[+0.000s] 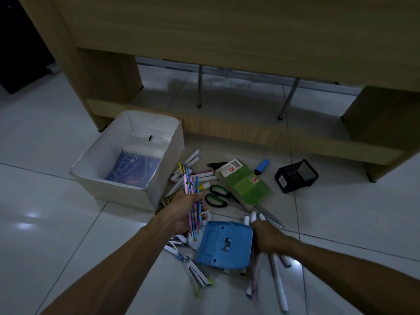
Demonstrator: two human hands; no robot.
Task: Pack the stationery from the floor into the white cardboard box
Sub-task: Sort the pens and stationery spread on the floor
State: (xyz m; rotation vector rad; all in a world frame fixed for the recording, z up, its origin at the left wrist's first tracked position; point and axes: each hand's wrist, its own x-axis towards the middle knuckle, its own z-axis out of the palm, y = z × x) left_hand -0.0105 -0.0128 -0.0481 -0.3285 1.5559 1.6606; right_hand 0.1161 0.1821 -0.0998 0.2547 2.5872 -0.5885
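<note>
The white cardboard box (159,178) stands open on the floor at the left, with a purple notebook (134,169) lying inside. My left hand (181,210) grips a bunch of coloured pencils (192,189), held just right of the box's near corner. My right hand (268,237) is low at the right edge of a blue hole punch (225,244), fingers curled down among white markers (278,280); motion blur hides what it holds. Other white markers (193,158), green-handled scissors (218,196), a green packet (245,183) and a blue highlighter (262,165) lie behind.
A black mesh pen holder (295,176) lies tipped over at the right. A wooden desk (227,42) fills the back, its low crossbar (250,130) just behind the box. More pens and clips (193,267) are scattered near my left forearm. The floor is glossy white tile.
</note>
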